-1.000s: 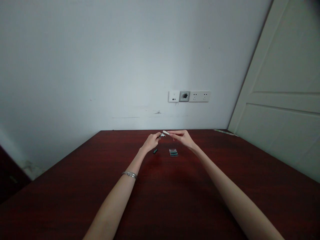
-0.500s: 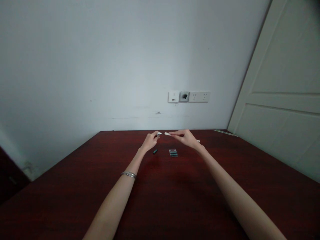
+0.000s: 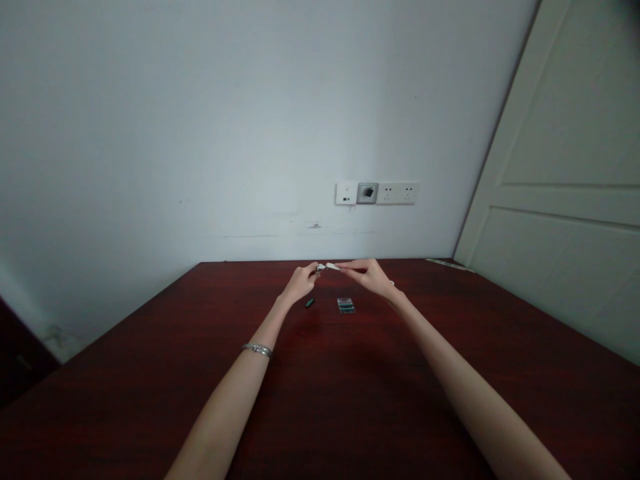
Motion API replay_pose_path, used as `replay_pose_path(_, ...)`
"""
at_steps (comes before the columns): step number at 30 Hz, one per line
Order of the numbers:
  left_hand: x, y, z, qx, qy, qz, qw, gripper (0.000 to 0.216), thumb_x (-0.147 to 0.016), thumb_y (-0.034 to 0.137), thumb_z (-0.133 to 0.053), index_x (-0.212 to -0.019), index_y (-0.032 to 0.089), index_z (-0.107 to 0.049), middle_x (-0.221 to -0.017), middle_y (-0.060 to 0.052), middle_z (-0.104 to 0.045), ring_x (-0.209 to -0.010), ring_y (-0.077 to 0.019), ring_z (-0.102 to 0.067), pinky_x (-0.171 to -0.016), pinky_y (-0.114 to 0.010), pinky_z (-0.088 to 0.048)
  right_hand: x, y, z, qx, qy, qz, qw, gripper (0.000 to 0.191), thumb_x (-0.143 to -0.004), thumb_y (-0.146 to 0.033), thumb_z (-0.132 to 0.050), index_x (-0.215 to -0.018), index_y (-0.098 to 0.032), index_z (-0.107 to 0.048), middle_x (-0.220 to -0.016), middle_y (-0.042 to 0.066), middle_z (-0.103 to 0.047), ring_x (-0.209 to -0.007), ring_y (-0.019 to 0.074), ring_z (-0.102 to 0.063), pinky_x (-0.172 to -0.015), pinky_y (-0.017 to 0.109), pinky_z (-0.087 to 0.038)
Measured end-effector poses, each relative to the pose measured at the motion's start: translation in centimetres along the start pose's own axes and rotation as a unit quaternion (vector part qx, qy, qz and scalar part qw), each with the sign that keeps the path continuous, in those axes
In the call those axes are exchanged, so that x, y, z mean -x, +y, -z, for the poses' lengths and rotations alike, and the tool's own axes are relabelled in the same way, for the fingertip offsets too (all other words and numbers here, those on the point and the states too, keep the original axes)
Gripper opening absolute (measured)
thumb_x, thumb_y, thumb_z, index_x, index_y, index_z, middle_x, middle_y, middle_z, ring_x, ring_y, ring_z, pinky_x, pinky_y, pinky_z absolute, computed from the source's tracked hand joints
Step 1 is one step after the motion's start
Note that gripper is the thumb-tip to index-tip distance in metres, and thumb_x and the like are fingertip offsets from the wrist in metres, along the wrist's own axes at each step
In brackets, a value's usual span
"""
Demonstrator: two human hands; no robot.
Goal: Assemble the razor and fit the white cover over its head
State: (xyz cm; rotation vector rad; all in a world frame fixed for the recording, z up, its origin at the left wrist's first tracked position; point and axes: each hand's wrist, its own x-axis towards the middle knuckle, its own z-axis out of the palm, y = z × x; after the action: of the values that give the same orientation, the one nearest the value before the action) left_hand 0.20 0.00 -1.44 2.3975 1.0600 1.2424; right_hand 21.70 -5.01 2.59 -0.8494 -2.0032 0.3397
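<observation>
My left hand (image 3: pixel 299 284) pinches a small white and dark piece (image 3: pixel 321 267) between thumb and fingers, above the far part of the table. My right hand (image 3: pixel 373 277) is closed on a slim white stick-like piece (image 3: pixel 333 267), whose rounded tip points left. The two pieces meet or nearly meet; contact is too small to make out. A white bit (image 3: pixel 393 283) shows behind my right wrist; whether it belongs to the held piece I cannot tell. Below the hands lie a small dark teal piece (image 3: pixel 310 303) and a clear flat pack (image 3: pixel 346 305) with teal contents.
The dark red wooden table (image 3: pixel 320 400) reaches back to a pale wall. Sockets (image 3: pixel 397 193) and a black plug (image 3: pixel 369 192) are on that wall. A thin pale strip (image 3: pixel 450 265) lies at the far right edge, near a white panelled door (image 3: pixel 565 200).
The gap between the two held pieces has closed, with the white piece shifting slightly left toward the one in my left hand. The pieces on the table stay put.
</observation>
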Motion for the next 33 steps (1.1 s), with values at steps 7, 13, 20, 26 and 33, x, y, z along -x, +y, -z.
replay_pose_path(7, -0.3, -0.8, -0.9, 0.139, -0.048, 0.068, 0.987, 0.011, -0.072, 0.014, -0.053, -0.083, 0.013, -0.052, -0.066, 0.0, -0.06, -0.061, -0.0114, -0.059, -0.058, -0.021, -0.044, 0.1, 1.1, 0.4, 0.046, 0.05, -0.031, 0.997, 0.03, -0.082, -0.033, -0.051, -0.105, -0.022, -0.067, -0.099, 0.005, -0.07, -0.087, 0.0215, -0.065, -0.075, 0.032, -0.049)
replay_pose_path(13, -0.3, -0.8, -1.4, 0.244, -0.176, 0.14, 0.943, 0.023, -0.07, 0.015, -0.058, -0.092, 0.012, -0.05, -0.065, -0.005, -0.063, -0.056, -0.0144, -0.062, -0.05, -0.022, -0.047, 0.1, -1.0, -0.2, 0.2, 0.017, 0.025, 0.979, 0.03, -0.085, -0.028, -0.049, -0.111, -0.033, -0.063, -0.092, 0.001, -0.07, -0.077, 0.0161, -0.062, -0.065, 0.024, -0.043)
replay_pose_path(20, -0.3, -0.1, -1.2, 0.282, -0.168, 0.149, 0.933, 0.026, -0.069, 0.015, -0.061, -0.092, 0.011, -0.05, -0.069, -0.006, -0.065, -0.058, -0.0155, -0.064, -0.051, -0.024, -0.05, 0.3, -1.4, -0.6, 0.252, 0.012, 0.047, 0.966, 0.031, -0.087, -0.027, -0.047, -0.113, -0.034, -0.062, -0.085, 0.0, -0.069, -0.07, 0.0131, -0.06, -0.058, 0.021, -0.036)
replay_pose_path(26, -0.5, 0.3, -0.5, 0.316, -0.134, 0.157, 0.926, 0.02, -0.07, 0.015, -0.062, -0.084, 0.012, -0.046, -0.069, -0.006, -0.066, -0.062, -0.0148, -0.065, -0.054, -0.023, -0.051, 0.6, 0.6, 0.8, 0.235, 0.05, 0.007, 0.971, 0.03, -0.086, -0.029, -0.047, -0.111, -0.031, -0.064, -0.082, 0.002, -0.068, -0.068, 0.0139, -0.059, -0.057, 0.021, -0.037)
replay_pose_path(33, -0.5, 0.4, -0.9, 0.302, -0.143, 0.155, 0.93, 0.023, -0.071, 0.015, -0.062, -0.089, 0.012, -0.048, -0.069, -0.006, -0.066, -0.06, -0.014, -0.065, -0.053, -0.022, -0.05, 0.2, -1.2, -0.5, 0.214, 0.029, 0.042, 0.975, 0.031, -0.087, -0.028, -0.045, -0.114, -0.031, -0.062, -0.086, 0.002, -0.069, -0.07, 0.0134, -0.059, -0.06, 0.021, -0.038)
